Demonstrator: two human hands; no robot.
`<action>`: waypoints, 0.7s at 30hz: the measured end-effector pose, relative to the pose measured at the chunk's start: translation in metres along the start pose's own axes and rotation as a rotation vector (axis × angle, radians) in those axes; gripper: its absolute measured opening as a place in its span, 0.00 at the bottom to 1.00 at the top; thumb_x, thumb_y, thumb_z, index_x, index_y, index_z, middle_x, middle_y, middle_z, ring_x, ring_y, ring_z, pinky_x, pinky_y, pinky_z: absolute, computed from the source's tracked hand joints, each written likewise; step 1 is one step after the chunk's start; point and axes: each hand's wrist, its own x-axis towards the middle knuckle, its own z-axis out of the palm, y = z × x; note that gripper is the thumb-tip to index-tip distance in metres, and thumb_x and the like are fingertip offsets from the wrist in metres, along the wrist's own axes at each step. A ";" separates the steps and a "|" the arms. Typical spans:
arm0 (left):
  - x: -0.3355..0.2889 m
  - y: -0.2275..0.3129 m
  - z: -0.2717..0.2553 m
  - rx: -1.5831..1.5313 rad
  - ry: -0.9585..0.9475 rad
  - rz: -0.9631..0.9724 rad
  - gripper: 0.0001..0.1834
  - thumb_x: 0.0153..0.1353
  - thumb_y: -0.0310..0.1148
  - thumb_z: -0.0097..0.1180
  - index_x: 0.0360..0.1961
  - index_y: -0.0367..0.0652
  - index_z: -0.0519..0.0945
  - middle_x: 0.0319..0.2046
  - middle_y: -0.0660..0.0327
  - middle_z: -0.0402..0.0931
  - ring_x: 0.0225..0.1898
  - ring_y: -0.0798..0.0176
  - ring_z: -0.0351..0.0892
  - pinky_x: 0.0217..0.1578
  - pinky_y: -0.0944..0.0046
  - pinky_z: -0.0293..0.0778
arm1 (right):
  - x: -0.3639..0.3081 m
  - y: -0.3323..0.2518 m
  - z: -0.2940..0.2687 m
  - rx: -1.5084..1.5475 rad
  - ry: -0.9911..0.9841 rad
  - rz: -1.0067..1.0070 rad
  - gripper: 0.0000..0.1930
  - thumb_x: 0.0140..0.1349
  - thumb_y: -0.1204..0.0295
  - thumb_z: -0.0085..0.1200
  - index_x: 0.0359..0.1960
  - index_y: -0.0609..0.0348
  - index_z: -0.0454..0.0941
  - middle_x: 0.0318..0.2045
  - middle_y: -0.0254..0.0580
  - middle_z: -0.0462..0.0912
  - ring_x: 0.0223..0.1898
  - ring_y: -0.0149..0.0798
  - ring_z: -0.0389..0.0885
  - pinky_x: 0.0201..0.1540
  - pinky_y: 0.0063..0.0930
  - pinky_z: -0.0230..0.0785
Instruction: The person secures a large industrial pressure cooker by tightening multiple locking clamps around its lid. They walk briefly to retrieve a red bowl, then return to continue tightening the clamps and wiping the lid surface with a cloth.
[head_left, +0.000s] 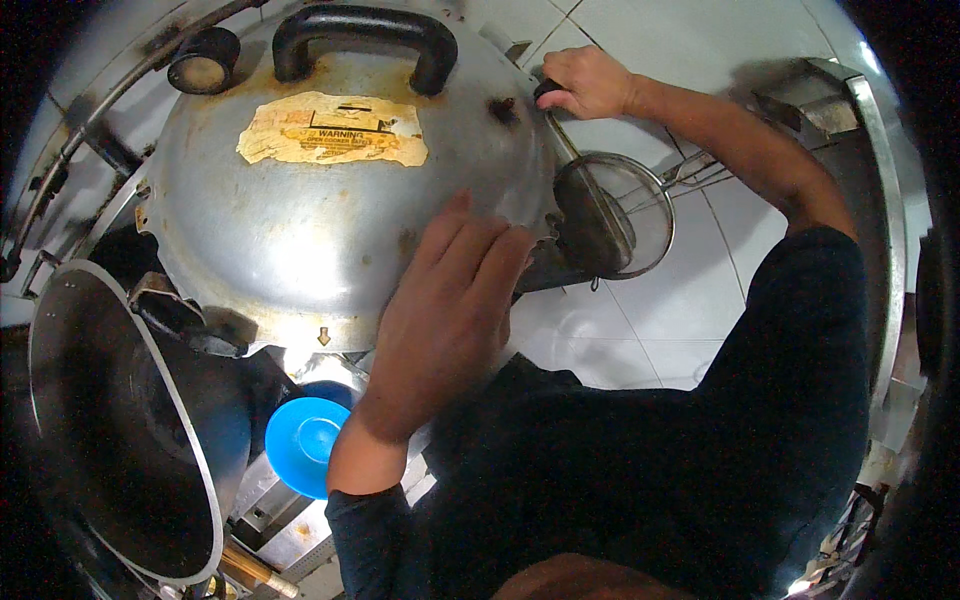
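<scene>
A large dome-lidded metal pressure cooker (300,210) fills the upper middle. It has a black top handle (365,30) and a worn yellow label. In front of the lid's lower right is my left hand (450,290), fingers stretched upward and slightly bent, holding nothing; whether it touches the metal cannot be told. My right hand (585,82) is closed round a black handle at the cooker's far right edge. A metal rod slants down from that grip towards a dark round metal piece (595,215). Around this piece shows a wire-rimmed strainer (668,225).
A deep, wide pot (120,430) stands at the lower left. Beside it sits a blue plastic bowl (305,440). A black clamp knob (195,325) juts out by the cooker's left rim. Piping (70,140) runs along the white tiled wall, and a metal-edged fixture (875,180) borders the right.
</scene>
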 end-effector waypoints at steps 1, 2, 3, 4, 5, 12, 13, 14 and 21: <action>0.000 -0.001 0.001 0.002 0.001 0.006 0.16 0.51 0.21 0.56 0.43 0.37 0.73 0.39 0.52 0.72 0.45 0.46 0.72 0.62 0.45 0.63 | 0.000 -0.005 0.001 -0.007 -0.013 0.057 0.30 0.65 0.43 0.42 0.29 0.63 0.72 0.27 0.52 0.75 0.32 0.60 0.78 0.36 0.50 0.71; 0.000 -0.001 0.001 0.003 0.002 0.011 0.16 0.51 0.21 0.56 0.43 0.37 0.73 0.39 0.52 0.72 0.46 0.45 0.72 0.62 0.44 0.63 | 0.001 -0.009 0.001 -0.014 -0.025 0.114 0.30 0.65 0.42 0.42 0.29 0.64 0.73 0.27 0.53 0.76 0.32 0.60 0.78 0.36 0.50 0.71; 0.000 -0.002 0.001 0.007 -0.005 0.011 0.16 0.52 0.21 0.55 0.43 0.37 0.73 0.39 0.52 0.72 0.46 0.45 0.72 0.62 0.44 0.62 | 0.002 -0.014 -0.002 -0.011 -0.030 0.154 0.31 0.66 0.42 0.41 0.28 0.64 0.74 0.27 0.53 0.77 0.33 0.60 0.78 0.37 0.50 0.71; 0.000 -0.002 0.002 0.008 -0.012 0.016 0.16 0.52 0.20 0.55 0.44 0.37 0.73 0.39 0.52 0.71 0.47 0.45 0.71 0.62 0.44 0.62 | 0.002 -0.019 -0.005 -0.012 -0.036 0.199 0.32 0.66 0.42 0.40 0.27 0.64 0.74 0.28 0.54 0.77 0.33 0.61 0.78 0.37 0.51 0.71; 0.000 -0.002 0.001 0.008 -0.019 0.021 0.15 0.52 0.20 0.55 0.44 0.37 0.73 0.39 0.52 0.71 0.47 0.45 0.71 0.63 0.44 0.61 | 0.002 -0.024 -0.008 -0.013 -0.043 0.244 0.32 0.66 0.42 0.39 0.27 0.65 0.75 0.28 0.54 0.78 0.33 0.61 0.79 0.37 0.51 0.71; -0.001 0.004 0.007 0.070 -0.095 -0.010 0.18 0.48 0.21 0.55 0.44 0.38 0.73 0.39 0.52 0.71 0.47 0.46 0.71 0.64 0.44 0.60 | 0.000 -0.051 -0.014 0.094 -0.126 0.631 0.37 0.67 0.40 0.35 0.28 0.67 0.78 0.28 0.60 0.81 0.35 0.61 0.79 0.40 0.48 0.71; -0.002 0.003 0.004 0.115 -0.110 -0.015 0.17 0.49 0.21 0.55 0.43 0.38 0.74 0.40 0.52 0.72 0.47 0.47 0.71 0.64 0.45 0.60 | 0.010 -0.060 -0.014 0.146 -0.136 0.697 0.38 0.67 0.38 0.34 0.28 0.67 0.78 0.29 0.61 0.81 0.35 0.61 0.79 0.41 0.48 0.71; 0.000 0.004 0.003 0.152 -0.129 0.002 0.17 0.49 0.21 0.55 0.43 0.38 0.74 0.40 0.52 0.72 0.47 0.47 0.71 0.64 0.45 0.60 | 0.012 -0.066 -0.018 0.192 -0.142 0.784 0.40 0.66 0.37 0.33 0.28 0.68 0.79 0.29 0.61 0.81 0.35 0.60 0.80 0.41 0.48 0.72; 0.006 0.005 0.011 0.126 -0.005 0.057 0.07 0.54 0.21 0.56 0.35 0.38 0.76 0.33 0.53 0.75 0.41 0.47 0.73 0.61 0.46 0.65 | 0.000 -0.060 -0.016 0.120 -0.152 0.696 0.39 0.66 0.37 0.33 0.31 0.67 0.80 0.28 0.59 0.81 0.34 0.59 0.81 0.40 0.49 0.72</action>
